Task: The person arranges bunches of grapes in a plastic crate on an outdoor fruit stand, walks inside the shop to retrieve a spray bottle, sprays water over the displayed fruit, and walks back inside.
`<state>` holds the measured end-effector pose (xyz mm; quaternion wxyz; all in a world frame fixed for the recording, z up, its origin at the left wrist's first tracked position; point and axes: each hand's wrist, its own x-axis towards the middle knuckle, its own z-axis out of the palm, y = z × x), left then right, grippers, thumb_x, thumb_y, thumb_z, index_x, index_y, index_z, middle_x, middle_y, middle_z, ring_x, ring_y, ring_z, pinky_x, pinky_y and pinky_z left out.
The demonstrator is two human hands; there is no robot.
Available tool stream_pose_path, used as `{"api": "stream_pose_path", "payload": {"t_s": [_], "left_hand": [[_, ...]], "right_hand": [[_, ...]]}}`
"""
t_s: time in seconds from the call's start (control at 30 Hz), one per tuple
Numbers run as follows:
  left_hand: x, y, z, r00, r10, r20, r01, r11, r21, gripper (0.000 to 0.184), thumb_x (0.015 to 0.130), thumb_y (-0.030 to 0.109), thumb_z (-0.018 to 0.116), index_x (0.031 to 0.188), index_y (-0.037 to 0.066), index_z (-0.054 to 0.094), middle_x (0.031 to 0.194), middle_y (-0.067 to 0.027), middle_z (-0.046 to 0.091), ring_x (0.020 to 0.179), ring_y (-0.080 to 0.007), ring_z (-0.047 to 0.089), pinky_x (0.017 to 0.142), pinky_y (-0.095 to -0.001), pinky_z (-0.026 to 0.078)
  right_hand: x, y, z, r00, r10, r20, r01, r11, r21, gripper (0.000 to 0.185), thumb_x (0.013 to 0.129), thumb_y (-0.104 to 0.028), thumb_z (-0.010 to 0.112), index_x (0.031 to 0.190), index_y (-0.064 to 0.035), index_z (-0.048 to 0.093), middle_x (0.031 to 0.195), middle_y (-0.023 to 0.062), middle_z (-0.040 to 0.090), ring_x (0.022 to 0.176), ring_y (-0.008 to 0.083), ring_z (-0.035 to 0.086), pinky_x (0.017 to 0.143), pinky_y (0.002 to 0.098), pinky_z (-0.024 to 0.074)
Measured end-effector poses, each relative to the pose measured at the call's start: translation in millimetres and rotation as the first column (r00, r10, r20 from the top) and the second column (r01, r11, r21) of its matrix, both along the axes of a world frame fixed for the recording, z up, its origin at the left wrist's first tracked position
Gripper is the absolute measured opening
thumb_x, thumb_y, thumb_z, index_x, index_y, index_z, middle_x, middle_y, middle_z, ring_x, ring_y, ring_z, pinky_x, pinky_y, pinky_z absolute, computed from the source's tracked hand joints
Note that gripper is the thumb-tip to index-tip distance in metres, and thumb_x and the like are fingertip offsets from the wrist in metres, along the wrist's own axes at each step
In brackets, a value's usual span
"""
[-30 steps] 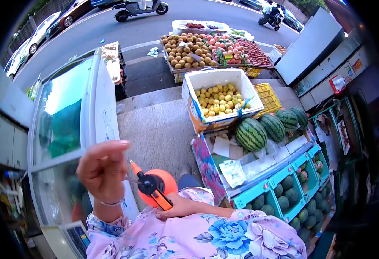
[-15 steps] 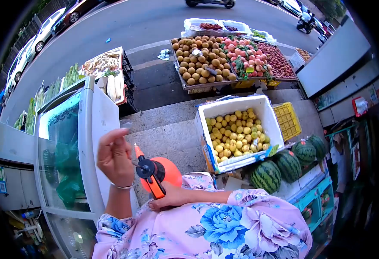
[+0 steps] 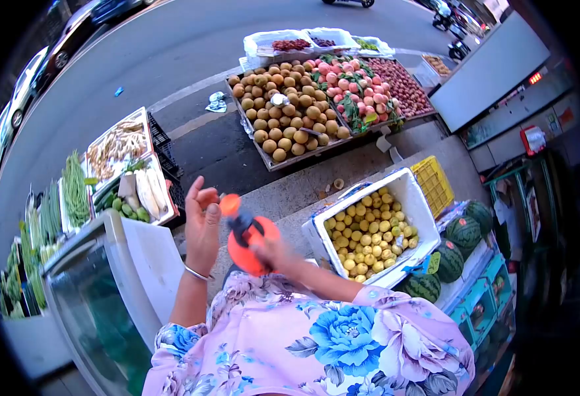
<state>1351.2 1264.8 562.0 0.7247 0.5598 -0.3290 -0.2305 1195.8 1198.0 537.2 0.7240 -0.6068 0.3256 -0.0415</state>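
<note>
An orange pump spray bottle (image 3: 253,254) with a black head and orange nozzle is in front of my chest, somewhat blurred. My right hand (image 3: 273,253) is at the bottle's right side, holding it; its fingers are partly hidden and smeared by motion. Just left of the nozzle, my left hand (image 3: 203,221) is raised with fingers apart and nothing in it, a bracelet on the wrist. To the right of the bottle stands a white foam box (image 3: 416,210) of small yellow fruit (image 3: 372,231).
Ahead are brown round fruit (image 3: 283,112), pink peaches (image 3: 356,82) and small red fruit (image 3: 399,86) in trays. Watermelons (image 3: 449,261) lie right, beside a yellow crate (image 3: 433,185). A glass-fronted cabinet (image 3: 98,290) and vegetable trays (image 3: 151,125) stand left, beyond a step.
The view has turned and shifted. The bottle's nozzle has tipped to the upper right. My right hand has moved from its handle area to its side, and my left hand's fingers have opened upward.
</note>
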Motion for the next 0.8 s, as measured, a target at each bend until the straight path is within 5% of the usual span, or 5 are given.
{"api": "stream_pose_path", "payload": {"t_s": [0.23, 0.53, 0.6, 0.67, 0.8], "left_hand": [[167.9, -43.7, -35.8, 0.901, -0.263, -0.346, 0.368, 0.885, 0.286, 0.027, 0.083, 0.015, 0.05, 0.107, 0.002, 0.047, 0.085, -0.0009, 0.052, 0.079, -0.0073, 0.048, 0.071, -0.019, 0.039], [232.1, -10.0, -316.4, 0.92, -0.137, -0.368, 0.383, 0.52, 0.764, 0.024, 0.073, 0.015, 0.057, 0.09, -0.001, 0.052, 0.063, -0.0048, 0.053, 0.05, -0.0119, 0.049, 0.045, -0.0247, 0.04], [233.0, 12.2, -332.1, 0.937, -0.065, -0.342, 0.333, 0.457, 0.825, 0.022, 0.074, 0.02, 0.055, 0.088, 0.004, 0.055, 0.062, -0.0042, 0.054, 0.051, -0.0124, 0.05, 0.045, -0.026, 0.04], [254.1, 52.7, -402.6, 0.893, -0.314, -0.322, 0.405, 0.252, 0.879, 0.025, 0.076, 0.03, 0.05, 0.088, 0.008, 0.055, 0.064, -0.0034, 0.054, 0.052, -0.0143, 0.05, 0.047, -0.027, 0.041], [274.4, 35.9, -477.8, 0.904, -0.128, -0.408, 0.423, 0.132, 0.897, 0.028, 0.078, 0.029, 0.05, 0.096, 0.008, 0.052, 0.072, -0.0045, 0.054, 0.059, -0.0158, 0.052, 0.052, -0.0275, 0.043]], "right_hand": [[48.6, -144.4, 31.6, 0.539, -0.808, 0.236, 0.738, 0.589, 0.33, 0.033, 0.082, -0.042, 0.039, 0.078, -0.0103, 0.047, 0.053, 0.0001, 0.045, 0.04, 0.0132, 0.043, 0.039, 0.0263, 0.0371], [41.0, -344.0, 27.4, 0.325, -0.907, 0.268, 0.942, 0.335, -0.007, 0.019, 0.08, -0.026, 0.04, 0.076, -0.0087, 0.045, 0.055, 0.0022, 0.045, 0.042, 0.0138, 0.041, 0.038, 0.0284, 0.0358], [42.8, -383.7, 21.0, 0.306, -0.909, 0.282, 0.952, 0.301, -0.061, 0.017, 0.078, -0.026, 0.042, 0.073, -0.0103, 0.045, 0.054, 0.0011, 0.045, 0.04, 0.0128, 0.041, 0.037, 0.0276, 0.0347], [44.5, -422.6, 12.3, 0.296, -0.921, 0.254, 0.955, 0.277, -0.105, 0.019, 0.077, -0.028, 0.044, 0.069, -0.0114, 0.044, 0.051, -0.0004, 0.043, 0.038, 0.0109, 0.039, 0.036, 0.0258, 0.0334], [37.9, -511.5, -13.7, 0.135, -0.943, 0.305, 0.991, 0.122, -0.061, 0.019, 0.076, -0.029, 0.044, 0.065, -0.0135, 0.043, 0.049, -0.0015, 0.042, 0.036, 0.0106, 0.037, 0.033, 0.0255, 0.0336]]}}
